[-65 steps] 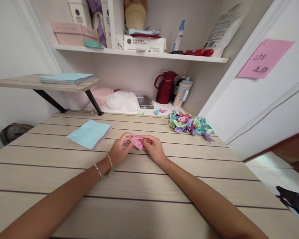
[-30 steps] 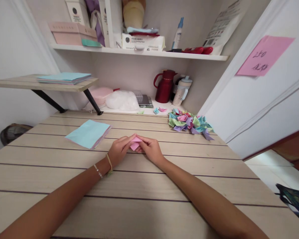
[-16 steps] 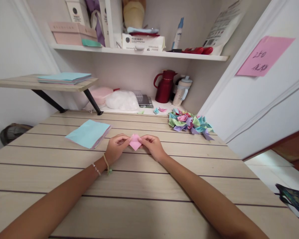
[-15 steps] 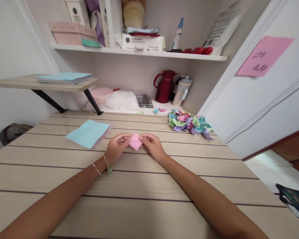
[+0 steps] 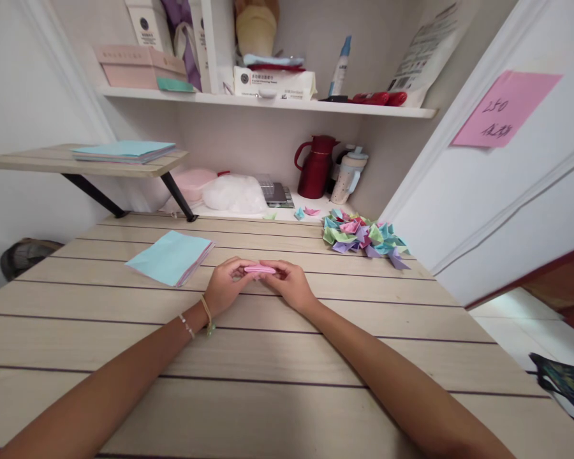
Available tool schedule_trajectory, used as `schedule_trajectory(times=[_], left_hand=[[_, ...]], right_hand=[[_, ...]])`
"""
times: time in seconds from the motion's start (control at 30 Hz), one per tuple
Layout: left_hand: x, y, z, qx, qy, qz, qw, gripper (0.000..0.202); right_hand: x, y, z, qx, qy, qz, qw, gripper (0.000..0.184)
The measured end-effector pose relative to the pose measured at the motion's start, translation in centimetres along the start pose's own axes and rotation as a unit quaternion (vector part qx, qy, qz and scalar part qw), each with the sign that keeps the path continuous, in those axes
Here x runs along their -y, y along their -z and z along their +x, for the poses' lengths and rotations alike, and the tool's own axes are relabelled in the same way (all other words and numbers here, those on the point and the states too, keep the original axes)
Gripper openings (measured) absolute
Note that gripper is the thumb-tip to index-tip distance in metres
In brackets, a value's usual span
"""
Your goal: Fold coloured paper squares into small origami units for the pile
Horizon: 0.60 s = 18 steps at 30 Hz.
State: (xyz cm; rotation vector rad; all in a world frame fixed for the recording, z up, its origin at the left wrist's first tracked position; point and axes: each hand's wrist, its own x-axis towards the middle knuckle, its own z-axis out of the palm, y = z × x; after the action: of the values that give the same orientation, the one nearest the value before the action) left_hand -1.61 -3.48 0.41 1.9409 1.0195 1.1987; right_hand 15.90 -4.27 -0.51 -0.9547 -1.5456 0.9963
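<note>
Between my two hands is a small folded pink paper (image 5: 260, 269), seen as a narrow, flattened shape. The fingers and thumb of my left hand (image 5: 226, 282) pinch its left end. My right hand (image 5: 289, 282) grips the right end the same way, thumb on the near side. Both hands are over the middle of the slatted table, and the fingertips behind the paper are partly hidden. Left of my left hand lies a stack of square paper (image 5: 171, 256), light blue on top. To the right is a heap of folded paper boats (image 5: 361, 234) in several colours.
A raised wooden stand (image 5: 38, 159) at the back left bears another paper stack (image 5: 124, 150). Along the back are a white plastic bag (image 5: 234, 194), a red jug (image 5: 316, 167) and a tumbler (image 5: 349, 176). Two small folded pieces lie near the table's (image 5: 287, 382) back edge.
The pink paper has gone from a diamond facing me to a narrow, flat band. My hands have drawn slightly closer together around it.
</note>
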Motion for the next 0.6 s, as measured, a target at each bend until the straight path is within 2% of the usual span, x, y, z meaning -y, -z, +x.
schedule_trajectory(times=[0.1, 0.17, 0.33, 0.47, 0.6], left_hand=[[-0.4, 0.3, 0.0, -0.009, -0.03, 0.068, 0.997, 0.016], [-0.7, 0.3, 0.0, -0.019, -0.04, 0.085, 0.995, 0.016], [-0.2, 0.1, 0.1, -0.017, -0.032, 0.031, 0.999, 0.017], [0.6, 0.0, 0.2, 0.0, -0.02, -0.01, 1.0, 0.019], [0.6, -0.2, 0.2, 0.004, -0.021, -0.028, 0.999, 0.021]], right_hand=[[0.4, 0.0, -0.1, -0.004, 0.039, -0.064, 0.997, 0.022], [0.5, 0.0, -0.1, 0.007, 0.025, -0.054, 0.998, 0.024], [-0.1, 0.0, 0.1, 0.018, -0.057, 0.044, 0.997, 0.031], [-0.4, -0.1, 0.2, 0.04, -0.065, 0.081, 0.994, 0.033], [-0.3, -0.2, 0.0, 0.043, -0.05, 0.052, 0.996, 0.033]])
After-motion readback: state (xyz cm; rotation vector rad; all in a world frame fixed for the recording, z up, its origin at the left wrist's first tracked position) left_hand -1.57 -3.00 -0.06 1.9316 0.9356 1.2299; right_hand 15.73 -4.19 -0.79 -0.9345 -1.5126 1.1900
